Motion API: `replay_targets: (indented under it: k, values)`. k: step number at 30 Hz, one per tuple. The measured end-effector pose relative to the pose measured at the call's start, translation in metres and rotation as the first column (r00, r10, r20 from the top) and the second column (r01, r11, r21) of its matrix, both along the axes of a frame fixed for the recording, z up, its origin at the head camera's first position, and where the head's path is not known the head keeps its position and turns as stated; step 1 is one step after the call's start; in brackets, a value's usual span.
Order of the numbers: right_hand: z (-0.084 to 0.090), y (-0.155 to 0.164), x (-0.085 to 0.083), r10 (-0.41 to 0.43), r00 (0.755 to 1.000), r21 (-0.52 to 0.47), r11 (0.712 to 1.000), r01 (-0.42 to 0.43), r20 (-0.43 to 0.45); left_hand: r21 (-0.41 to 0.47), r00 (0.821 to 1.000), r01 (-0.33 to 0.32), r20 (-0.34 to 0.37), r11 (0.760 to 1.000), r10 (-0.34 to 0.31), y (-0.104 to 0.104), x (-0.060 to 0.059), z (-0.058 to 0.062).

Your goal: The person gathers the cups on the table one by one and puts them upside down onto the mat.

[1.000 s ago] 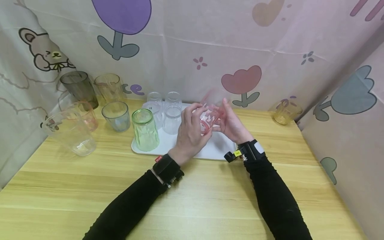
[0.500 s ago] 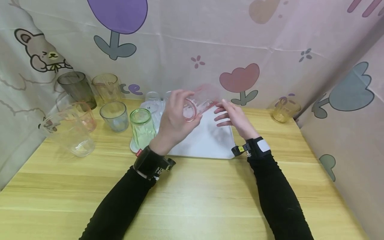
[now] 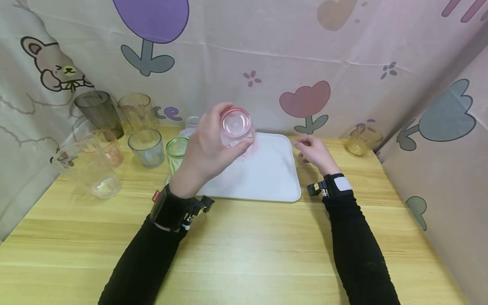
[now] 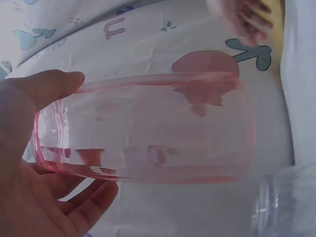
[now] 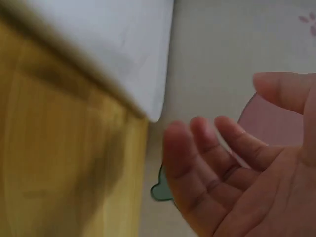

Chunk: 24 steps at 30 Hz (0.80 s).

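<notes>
My left hand [image 3: 206,146] grips a clear pink drinking glass [image 3: 236,123] near its base, with the thumb on one side and fingers on the other. The base faces up toward the head camera, so the glass is upside down above the white tray [image 3: 263,178]. In the left wrist view the pink glass [image 4: 153,128] spans the middle, its mouth end pointing away from the palm. My right hand [image 3: 314,153] is off the tray's right edge, holding nothing, its fingers loosely bent in the right wrist view. A green glass [image 3: 176,152] stands upside down at the tray's left, partly behind my left hand.
Left of the tray stand a grey glass [image 3: 99,114], an amber one [image 3: 136,112], a bluish one [image 3: 146,148], a pinkish one [image 3: 114,148] and a large clear one [image 3: 87,171]. A yellow glass mug [image 3: 364,142] is at the back right. A printed curtain [image 3: 228,42] closes the back.
The pink glass, first between both hands, is now in my left hand alone. It has moved left and turned base up. My right hand has let go and drawn away right.
</notes>
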State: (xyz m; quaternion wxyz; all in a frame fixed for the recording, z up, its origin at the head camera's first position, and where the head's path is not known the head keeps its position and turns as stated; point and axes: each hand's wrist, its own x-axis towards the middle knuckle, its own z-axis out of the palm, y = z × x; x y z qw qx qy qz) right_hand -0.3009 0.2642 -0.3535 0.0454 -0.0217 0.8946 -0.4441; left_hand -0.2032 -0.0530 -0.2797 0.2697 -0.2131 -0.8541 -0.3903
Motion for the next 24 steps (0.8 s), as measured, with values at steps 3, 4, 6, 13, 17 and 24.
replay_targets:
  k: [3, 4, 6, 13, 17, 24]
  values:
    - [-0.005, 0.005, -0.002, 0.007, 1.0, 0.078, 0.997, -0.009, 0.026, -0.022, 0.999, -0.009, 0.044, 1.0, 0.01, -0.003, 0.003, 0.005]
    - [-0.007, 0.006, -0.003, 0.011, 0.999, 0.101, 0.995, -0.014, 0.036, -0.031, 0.999, -0.003, 0.054, 1.0, 0.005, -0.005, 0.003, 0.006]
    - [-0.01, 0.007, -0.004, 0.018, 0.998, 0.125, 0.992, -0.025, 0.059, -0.052, 0.997, 0.008, 0.08, 0.999, -0.004, -0.007, 0.005, 0.008]
    - [-0.015, 0.003, -0.007, 0.02, 0.992, 0.105, 0.994, -0.033, 0.125, -0.145, 0.983, 0.045, 0.184, 0.988, -0.018, -0.018, 0.004, 0.011]
    - [-0.019, 0.001, -0.008, 0.026, 0.991, 0.118, 0.992, -0.041, 0.13, -0.212, 0.955, 0.083, 0.296, 0.974, -0.017, -0.022, 0.002, 0.012]
    - [-0.024, 0.001, -0.009, 0.045, 0.992, 0.141, 0.988, -0.062, 0.12, -0.31, 0.909, 0.158, 0.418, 0.937, -0.015, -0.024, 0.0, 0.01]
